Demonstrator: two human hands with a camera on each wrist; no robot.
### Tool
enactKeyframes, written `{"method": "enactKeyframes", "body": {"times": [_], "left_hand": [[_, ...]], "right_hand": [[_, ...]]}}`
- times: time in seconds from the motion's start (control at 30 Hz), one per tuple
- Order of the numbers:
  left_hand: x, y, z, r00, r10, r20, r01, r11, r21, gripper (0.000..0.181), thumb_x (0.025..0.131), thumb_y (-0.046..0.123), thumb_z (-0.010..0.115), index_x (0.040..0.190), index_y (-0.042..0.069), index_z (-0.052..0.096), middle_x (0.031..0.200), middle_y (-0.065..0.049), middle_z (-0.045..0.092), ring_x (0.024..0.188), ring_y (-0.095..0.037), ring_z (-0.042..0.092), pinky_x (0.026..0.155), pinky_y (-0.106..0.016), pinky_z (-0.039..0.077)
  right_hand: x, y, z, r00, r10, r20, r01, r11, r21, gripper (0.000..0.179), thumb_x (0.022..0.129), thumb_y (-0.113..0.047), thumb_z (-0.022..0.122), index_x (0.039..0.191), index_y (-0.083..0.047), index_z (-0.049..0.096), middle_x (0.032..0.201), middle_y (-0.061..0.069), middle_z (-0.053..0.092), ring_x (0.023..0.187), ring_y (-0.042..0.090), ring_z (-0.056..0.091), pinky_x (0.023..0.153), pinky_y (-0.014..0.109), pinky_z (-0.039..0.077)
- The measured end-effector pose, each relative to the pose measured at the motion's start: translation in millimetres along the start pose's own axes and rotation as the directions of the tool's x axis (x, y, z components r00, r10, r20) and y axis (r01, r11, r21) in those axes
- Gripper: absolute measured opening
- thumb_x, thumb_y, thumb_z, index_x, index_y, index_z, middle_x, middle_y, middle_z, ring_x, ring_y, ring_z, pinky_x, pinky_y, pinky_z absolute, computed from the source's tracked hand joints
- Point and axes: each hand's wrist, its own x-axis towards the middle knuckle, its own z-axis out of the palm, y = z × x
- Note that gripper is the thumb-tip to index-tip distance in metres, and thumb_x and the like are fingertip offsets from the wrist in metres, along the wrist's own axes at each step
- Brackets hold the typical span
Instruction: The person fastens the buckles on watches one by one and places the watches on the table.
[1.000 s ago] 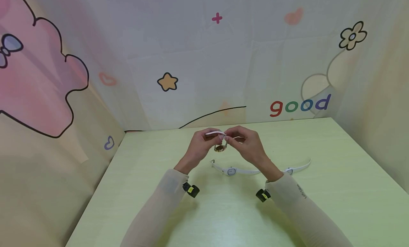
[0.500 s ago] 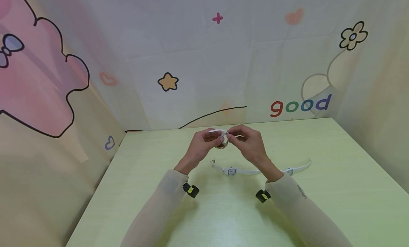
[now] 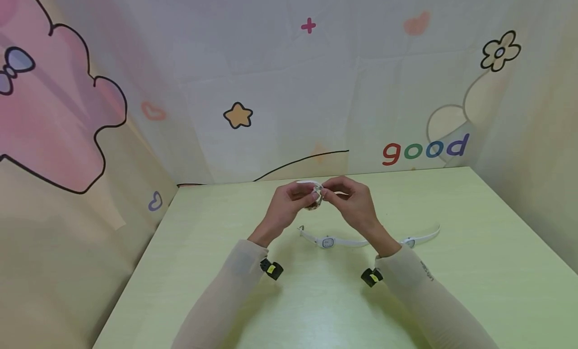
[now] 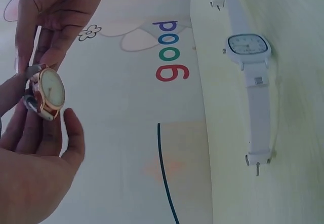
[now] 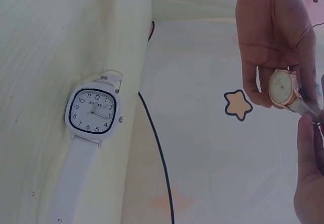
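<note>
A wristwatch (image 4: pixel 49 89) with a rose-gold round case and pale dial is held above the table between both hands. Its white strap (image 3: pixel 308 182) arches over the left fingertips in the head view. My left hand (image 3: pixel 285 204) grips it near the case, thumb in front, hiding part of the case. My right hand (image 3: pixel 351 199) pinches the strap near the buckle with thumb and index finger. On the table below lies a white watch (image 5: pixel 93 110) with a squarish dial, its strap stretched out. A second white watch (image 3: pixel 410 242) lies to its right, partly behind the right forearm.
The pale green table (image 3: pixel 325 309) ends at a printed cloth backdrop (image 3: pixel 280 78) close behind the hands. Similar cloth hangs along the left and right sides. Each wrist carries a small black camera (image 3: pixel 272 269) with a yellow mark.
The held watch has turned, its case rising behind the left thumb and its strap tail tipping up. The right hand has shifted slightly right. The watches on the table stay put.
</note>
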Motion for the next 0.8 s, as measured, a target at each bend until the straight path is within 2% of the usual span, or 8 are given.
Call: {"method": "enactKeyframes", "body": {"times": [0.17,0.27,0.33,0.53,0.67,0.8], "left_hand": [[0.5,-0.8,1.2,0.998,0.004,-0.056,-0.004,1.0,-0.007,0.026,0.093,0.014,0.068,0.116,0.002,0.068,0.11,-0.023,0.069,0.082,-0.012,0.069,0.078,-0.029,0.059],[1.1,-1.1,1.1,0.998,0.012,-0.067,-0.014,1.0,-0.025,0.025,0.093,0.014,0.068,0.114,0.002,0.069,0.108,-0.025,0.068,0.079,-0.012,0.068,0.077,-0.029,0.059],[1.4,-1.3,0.9,0.997,0.017,-0.071,-0.019,0.999,-0.036,0.025,0.092,0.014,0.069,0.113,0.001,0.07,0.104,-0.021,0.07,0.076,-0.013,0.067,0.076,-0.029,0.059],[1.0,-2.1,-0.1,0.997,0.018,-0.072,-0.02,0.999,-0.029,0.023,0.091,0.014,0.07,0.11,0.001,0.071,0.091,0.0,0.072,0.074,-0.014,0.067,0.075,-0.03,0.059],[0.0,-1.8,-0.1,0.998,0.017,-0.064,-0.018,1.0,-0.014,0.023,0.091,0.015,0.07,0.109,0.001,0.072,0.088,0.003,0.072,0.076,-0.022,0.069,0.076,-0.034,0.06],[-0.9,-0.9,0.5,0.998,0.0,-0.058,-0.001,1.0,-0.01,0.023,0.091,0.016,0.071,0.109,0.002,0.072,0.089,0.004,0.072,0.08,-0.028,0.07,0.076,-0.032,0.06]], "right_hand": [[-0.1,-1.8,0.2,1.0,0.008,0.016,-0.008,1.0,0.018,0.017,0.092,-0.014,0.069,0.104,-0.002,0.069,0.104,0.014,0.07,0.091,0.007,0.068,0.084,0.021,0.057],[0.1,-3.7,-0.2,1.0,0.015,0.017,-0.015,1.0,0.022,0.016,0.093,-0.013,0.068,0.104,-0.001,0.069,0.103,0.015,0.07,0.088,0.005,0.066,0.083,0.018,0.056],[0.4,-4.5,-0.8,1.0,0.018,0.013,-0.018,1.0,0.012,0.016,0.093,-0.013,0.068,0.104,-0.002,0.069,0.103,0.015,0.069,0.09,0.006,0.065,0.083,0.017,0.055],[3.7,-5.9,-2.7,1.0,-0.012,0.01,0.012,1.0,-0.018,0.018,0.091,-0.013,0.07,0.107,-0.004,0.071,0.106,0.012,0.071,0.098,0.012,0.066,0.085,0.016,0.054],[5.9,-7.5,-3.0,0.999,-0.041,0.022,0.042,0.998,-0.045,0.017,0.091,-0.013,0.071,0.106,-0.005,0.072,0.105,0.011,0.072,0.099,0.015,0.067,0.086,0.017,0.054],[6.7,-7.9,-3.0,0.999,-0.049,0.025,0.05,0.996,-0.068,0.016,0.091,-0.013,0.071,0.105,-0.005,0.072,0.102,0.011,0.072,0.095,0.012,0.067,0.085,0.016,0.053]]}}
